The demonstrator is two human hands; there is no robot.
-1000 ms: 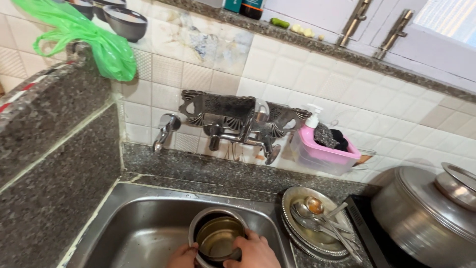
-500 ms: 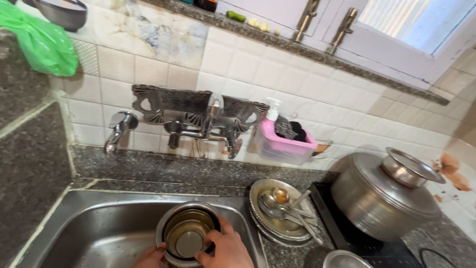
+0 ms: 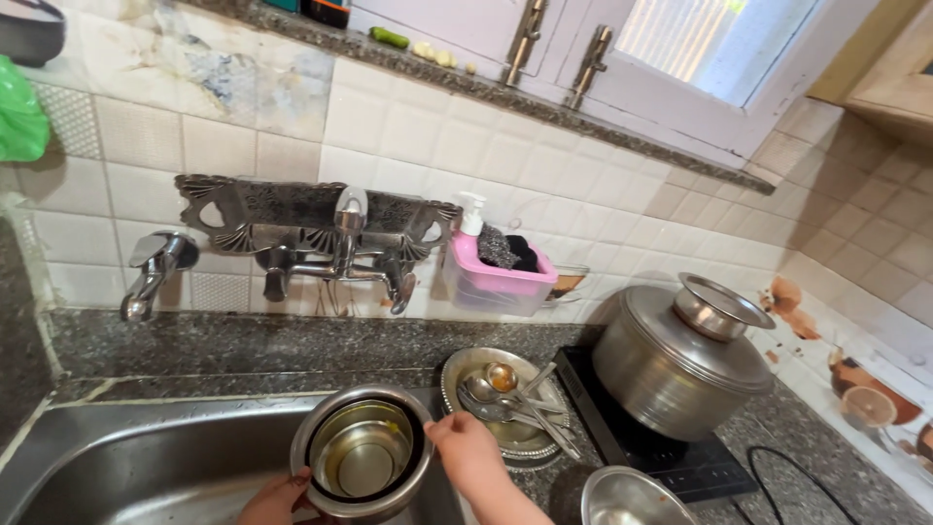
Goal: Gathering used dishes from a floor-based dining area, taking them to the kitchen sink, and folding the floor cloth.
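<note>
Both hands grasp a steel pot (image 3: 362, 465) with smaller bowls nested inside, held over the right end of the sink (image 3: 146, 457). The left hand (image 3: 275, 498) clasps its lower left rim; the right hand (image 3: 468, 455) pinches its right rim. Just beside, on the worktop (image 3: 243, 342) at the sink's right edge, a steel plate (image 3: 457, 374) carries spoons (image 3: 496, 394). Farther right, a large lidded steel pot (image 3: 671, 369) stands on a black cooktop (image 3: 671, 465). Against the tiled wall behind, a pink rectangular caddy (image 3: 496, 282) holds a white pump bottle (image 3: 471, 216) and scrubbers, right of the tap (image 3: 340, 255).
</note>
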